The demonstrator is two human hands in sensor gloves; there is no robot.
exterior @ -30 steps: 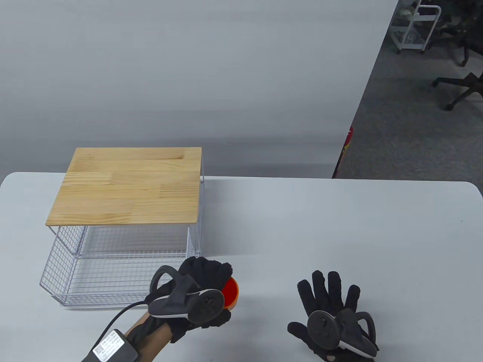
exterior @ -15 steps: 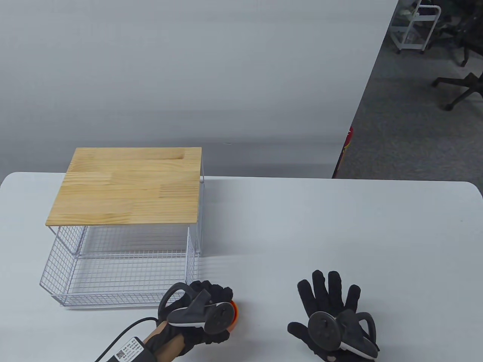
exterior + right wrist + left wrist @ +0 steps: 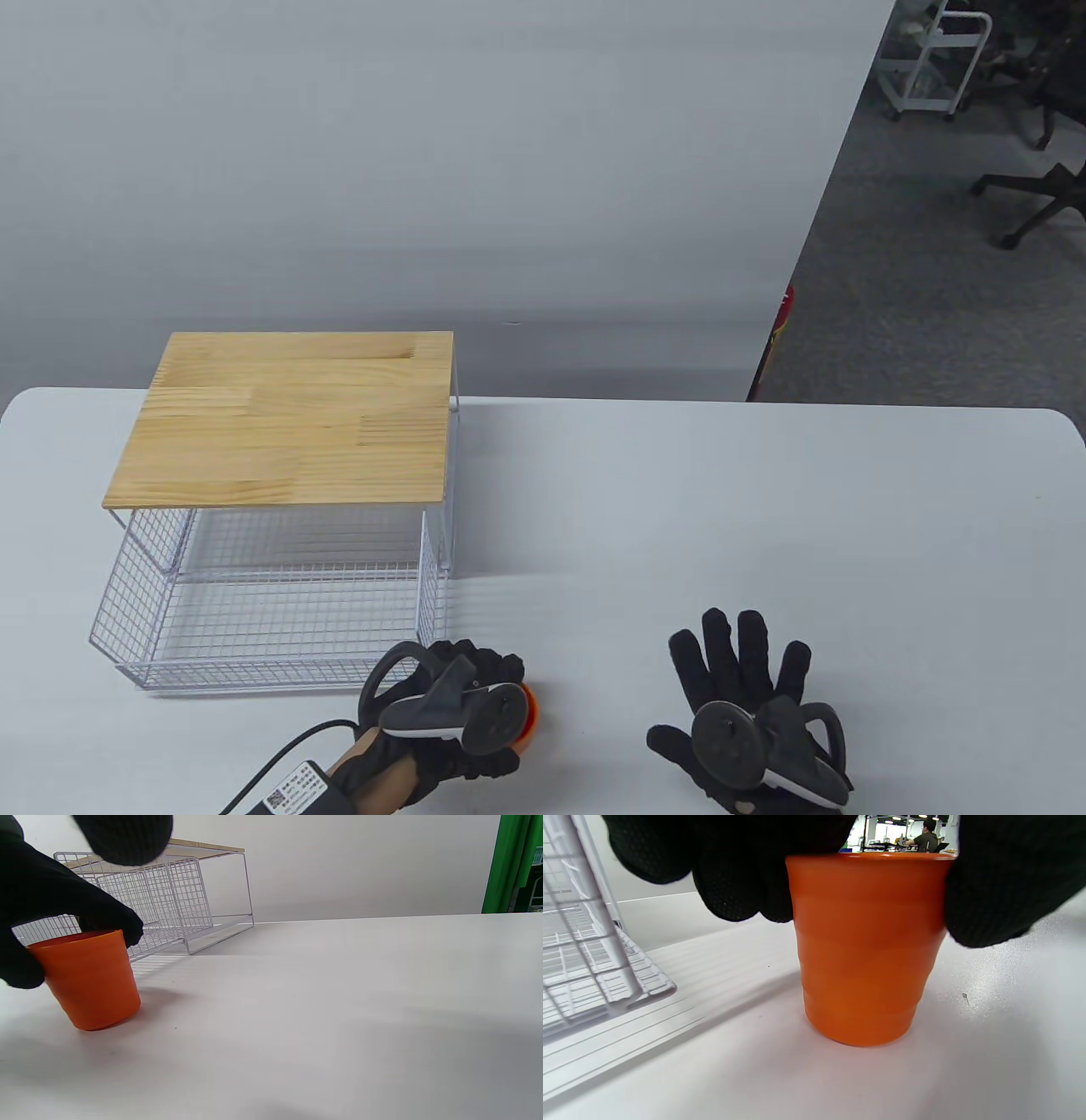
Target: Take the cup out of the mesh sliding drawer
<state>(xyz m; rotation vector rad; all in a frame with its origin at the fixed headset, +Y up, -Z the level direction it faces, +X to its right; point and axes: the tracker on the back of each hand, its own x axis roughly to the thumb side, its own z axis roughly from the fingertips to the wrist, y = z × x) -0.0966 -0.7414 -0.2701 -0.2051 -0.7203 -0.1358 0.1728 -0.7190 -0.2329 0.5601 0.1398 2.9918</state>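
My left hand (image 3: 445,709) grips the orange cup (image 3: 867,946) near its rim, fingers (image 3: 734,870) on one side and the thumb on the other. The cup stands upright with its base on the white table (image 3: 679,509), outside the mesh sliding drawer (image 3: 271,611). From the table view only a sliver of orange shows past the tracker on the back of that hand. The drawer is pulled out from under its frame, and its front right corner lies just beside the grip, on the far left of it; in the left wrist view that wire corner sits to the left of the cup, apart from it. Above the drawer sits the wooden top (image 3: 288,416), farther back from the grip.

My right hand (image 3: 747,722) lies to the right of the grip, well apart from the cup, palm down with fingers spread on the table and holding nothing.

The tabletop around the grip is matte white with rounded far corners, and the cup throws a soft shadow on it. Behind it stands a plain pale wall (image 3: 424,170). Off to the far right the room opens onto grey carpet (image 3: 916,297) with a black office chair (image 3: 1039,191) and a white cart (image 3: 933,59); a green panel (image 3: 505,861) shows in the right wrist view.
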